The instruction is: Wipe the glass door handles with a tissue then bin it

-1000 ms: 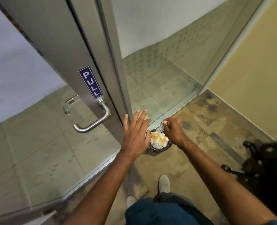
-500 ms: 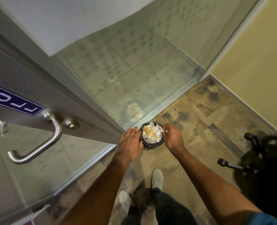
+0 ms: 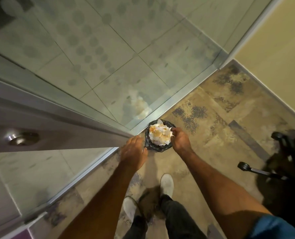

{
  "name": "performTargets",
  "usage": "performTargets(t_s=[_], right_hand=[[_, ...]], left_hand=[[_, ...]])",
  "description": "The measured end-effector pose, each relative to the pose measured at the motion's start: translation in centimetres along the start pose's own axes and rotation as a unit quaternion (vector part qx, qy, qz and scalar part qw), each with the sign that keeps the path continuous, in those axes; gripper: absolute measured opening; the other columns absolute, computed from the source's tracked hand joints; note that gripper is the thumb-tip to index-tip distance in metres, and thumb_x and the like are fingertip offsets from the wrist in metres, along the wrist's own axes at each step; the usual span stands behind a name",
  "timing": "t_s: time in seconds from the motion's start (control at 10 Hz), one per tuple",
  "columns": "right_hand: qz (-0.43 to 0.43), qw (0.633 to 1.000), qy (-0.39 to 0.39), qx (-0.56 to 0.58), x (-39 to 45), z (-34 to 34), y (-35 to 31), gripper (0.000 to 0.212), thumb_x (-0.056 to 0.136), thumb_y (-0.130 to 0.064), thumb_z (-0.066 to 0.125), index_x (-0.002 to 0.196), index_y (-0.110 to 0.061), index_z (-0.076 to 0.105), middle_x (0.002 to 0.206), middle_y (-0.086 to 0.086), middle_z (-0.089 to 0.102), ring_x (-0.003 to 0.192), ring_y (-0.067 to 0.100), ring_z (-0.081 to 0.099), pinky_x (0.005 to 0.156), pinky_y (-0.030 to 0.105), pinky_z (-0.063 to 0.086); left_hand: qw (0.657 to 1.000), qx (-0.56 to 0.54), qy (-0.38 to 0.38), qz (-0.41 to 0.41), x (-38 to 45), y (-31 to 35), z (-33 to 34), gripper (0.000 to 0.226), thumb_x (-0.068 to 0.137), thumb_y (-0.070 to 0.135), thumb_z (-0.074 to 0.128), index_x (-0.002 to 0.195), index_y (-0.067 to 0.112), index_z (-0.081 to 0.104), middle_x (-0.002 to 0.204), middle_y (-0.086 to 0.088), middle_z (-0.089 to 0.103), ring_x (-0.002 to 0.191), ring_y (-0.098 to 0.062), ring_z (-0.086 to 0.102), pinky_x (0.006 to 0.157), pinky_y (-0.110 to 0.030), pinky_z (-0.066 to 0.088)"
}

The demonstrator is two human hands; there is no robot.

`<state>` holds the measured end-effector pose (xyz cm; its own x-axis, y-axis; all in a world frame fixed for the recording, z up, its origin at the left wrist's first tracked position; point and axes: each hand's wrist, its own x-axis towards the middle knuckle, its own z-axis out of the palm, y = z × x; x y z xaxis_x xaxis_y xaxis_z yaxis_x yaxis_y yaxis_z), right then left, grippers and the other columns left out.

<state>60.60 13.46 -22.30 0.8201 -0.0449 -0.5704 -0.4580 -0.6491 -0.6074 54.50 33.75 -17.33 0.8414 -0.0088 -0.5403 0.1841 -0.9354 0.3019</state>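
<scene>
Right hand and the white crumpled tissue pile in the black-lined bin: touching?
Touching. Head view: right hand fingers pinch the edge of the white crumpled tissue pile.

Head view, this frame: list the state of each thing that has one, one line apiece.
bin: upright on the floor, lined with a black bag, heaped with crumpled stained tissues.
tissue: pinched at the bin's rim.
right hand: closed on the tissue.
left hand: empty, palm down beside the bin.
glass door: open.
</scene>
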Motion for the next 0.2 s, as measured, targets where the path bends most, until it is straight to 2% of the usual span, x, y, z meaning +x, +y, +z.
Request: performTargets(t_s=[0.1, 0.2], right_hand=[[0.035, 0.999, 0.004, 0.018, 0.4, 0.4, 1.1, 0.030, 0.097, 0.004, 0.054, 0.126, 0.004, 0.063, 0.121, 0.025, 0.070, 0.112, 0.039, 0.067, 0.098, 0.039, 0.053], [0.047, 0.999, 0.012, -0.002, -0.6, 1.0, 2.9, 0.021, 0.100, -0.005, 0.053, 0.116, 0.001, 0.066, 0.115, 0.022, 0.071, 0.107, 0.038, 0.067, 0.092, 0.041, 0.056]], left_hand=[[1.000, -0.003, -0.002, -0.002, 0.0, 0.0, 0.7, 0.057, 0.110, 0.027, 0.060, 0.162, 0.011, 0.041, 0.171, -0.008, 0.040, 0.158, -0.025, 0.036, 0.130, -0.040, 0.031], [1.000, -0.015, 0.009, -0.015, -0.7, -0.1, 1.3, 0.055, 0.110, 0.027, 0.060, 0.161, 0.012, 0.043, 0.170, -0.008, 0.041, 0.157, -0.026, 0.037, 0.130, -0.042, 0.033]])
